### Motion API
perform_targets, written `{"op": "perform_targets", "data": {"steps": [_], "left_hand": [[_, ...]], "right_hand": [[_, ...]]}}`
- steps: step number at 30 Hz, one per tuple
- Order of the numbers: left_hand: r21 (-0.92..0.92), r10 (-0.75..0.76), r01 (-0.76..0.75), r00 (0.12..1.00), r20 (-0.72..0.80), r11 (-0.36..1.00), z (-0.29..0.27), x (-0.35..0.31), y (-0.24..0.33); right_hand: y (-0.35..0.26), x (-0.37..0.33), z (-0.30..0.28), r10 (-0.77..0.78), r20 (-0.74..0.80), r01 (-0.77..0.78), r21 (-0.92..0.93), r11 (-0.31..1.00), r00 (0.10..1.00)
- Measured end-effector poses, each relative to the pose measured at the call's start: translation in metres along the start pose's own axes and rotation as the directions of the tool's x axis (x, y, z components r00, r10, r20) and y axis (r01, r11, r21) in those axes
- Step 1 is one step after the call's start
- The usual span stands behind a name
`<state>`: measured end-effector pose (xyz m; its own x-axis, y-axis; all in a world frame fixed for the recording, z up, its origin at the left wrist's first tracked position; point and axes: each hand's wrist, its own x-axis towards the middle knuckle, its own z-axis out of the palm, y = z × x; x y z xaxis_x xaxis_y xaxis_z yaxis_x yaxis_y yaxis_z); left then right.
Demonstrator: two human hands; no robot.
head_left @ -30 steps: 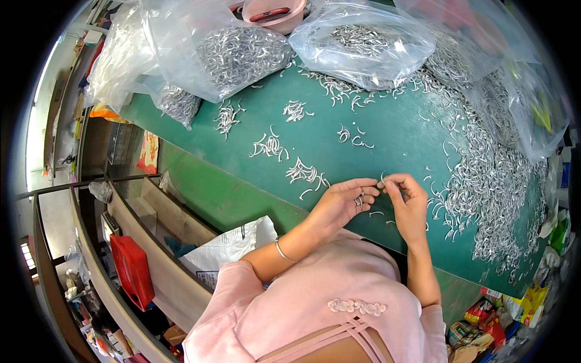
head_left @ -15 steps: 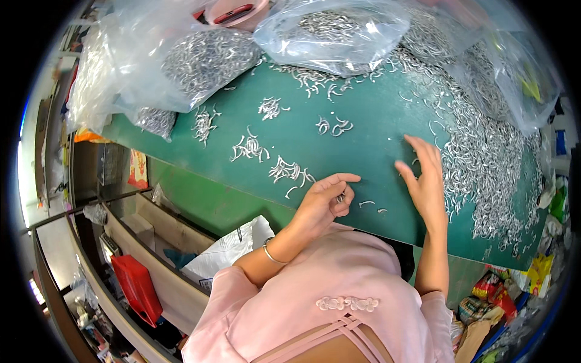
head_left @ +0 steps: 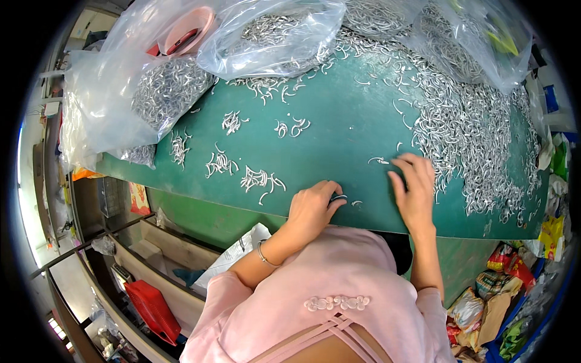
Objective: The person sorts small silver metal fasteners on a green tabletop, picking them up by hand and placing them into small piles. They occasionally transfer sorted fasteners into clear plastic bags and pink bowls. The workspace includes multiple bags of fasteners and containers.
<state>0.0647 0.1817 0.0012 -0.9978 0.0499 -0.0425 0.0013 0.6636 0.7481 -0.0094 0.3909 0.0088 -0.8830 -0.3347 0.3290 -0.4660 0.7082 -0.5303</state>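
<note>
My left hand [head_left: 311, 210] rests at the near edge of the green table, closed. Its thumb and fingers pinch a small curved silvery metal piece [head_left: 339, 197]; whether more lie inside the palm is hidden. Just beyond its fingertips lies another loose metal piece [head_left: 357, 204]. To the right, my right hand [head_left: 414, 189] hovers low over the table, thumb apart from the slightly blurred fingers, and no piece shows between them. A couple of curved pieces [head_left: 379, 160] lie right by its fingertips. Small sorted clusters [head_left: 257, 178] of the same pieces are spread on the left.
A large heap of curved metal pieces [head_left: 475, 145] covers the right side of the table [head_left: 339, 145]. Clear plastic bags [head_left: 272, 42] of such pieces stand along the far side, with a pink bowl [head_left: 203, 27] behind. Drawers and a red basket [head_left: 151, 308] are at lower left.
The view has shifted. My left hand has turned over, its pointing index finger now bent into a pinch. My right hand has come lower, and loose pieces now lie by its fingertips.
</note>
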Motion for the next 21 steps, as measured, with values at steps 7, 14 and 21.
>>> {"op": "perform_targets", "data": {"steps": [7,14,21], "left_hand": [[-0.055,-0.07,0.068,0.997,-0.024,0.996,-0.004,0.004,0.005],[-0.073,0.07,-0.075,0.995,-0.068,0.995,0.012,0.009,0.005],[-0.004,-0.03,0.03,1.0,0.007,1.0,-0.002,0.005,0.009]], "right_hand": [[0.004,0.007,0.013,-0.012,0.092,0.017,-0.054,0.998,0.996],[-0.001,0.007,0.007,-0.002,0.078,0.005,-0.035,0.999,0.997],[0.002,0.011,0.012,0.001,0.191,0.012,-0.066,0.998,0.982]]}}
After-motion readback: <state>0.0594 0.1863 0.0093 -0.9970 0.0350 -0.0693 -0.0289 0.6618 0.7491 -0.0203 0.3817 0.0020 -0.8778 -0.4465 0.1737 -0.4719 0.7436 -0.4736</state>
